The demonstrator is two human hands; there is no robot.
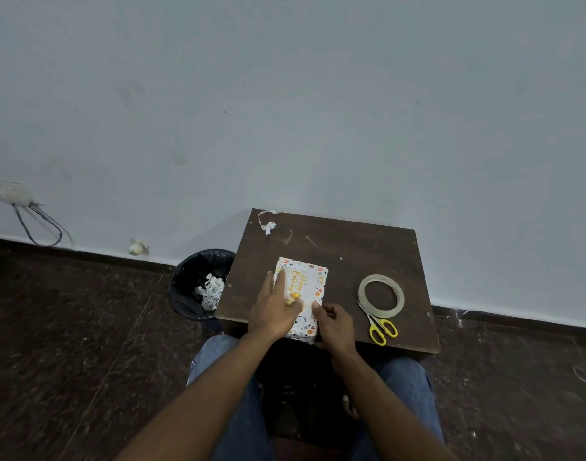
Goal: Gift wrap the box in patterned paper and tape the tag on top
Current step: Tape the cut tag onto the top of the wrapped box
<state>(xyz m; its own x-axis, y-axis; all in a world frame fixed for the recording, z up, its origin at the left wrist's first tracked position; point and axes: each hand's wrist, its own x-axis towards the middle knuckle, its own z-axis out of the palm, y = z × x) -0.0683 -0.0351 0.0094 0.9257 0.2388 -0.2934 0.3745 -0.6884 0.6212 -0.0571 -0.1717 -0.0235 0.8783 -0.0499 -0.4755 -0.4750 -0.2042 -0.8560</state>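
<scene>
Far left beside our table [368, 247] stands a bin [198, 284] of paper scraps. Our left hand [276, 311] lies flat, fingers straight, on the wrapped box [313, 284] at the near edge, covering the tag [299, 282]. Our right hand [334, 324] presses a fingertip there, other fingers curled. Right: tape roll [381, 296], scissors [381, 327].

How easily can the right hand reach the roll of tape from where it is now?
Probably yes, easily. The right hand rests at the near end of the wrapped box, and the roll of tape lies just to its right on the bare table. Only the scissors lie nearby, in front of the roll.
</scene>
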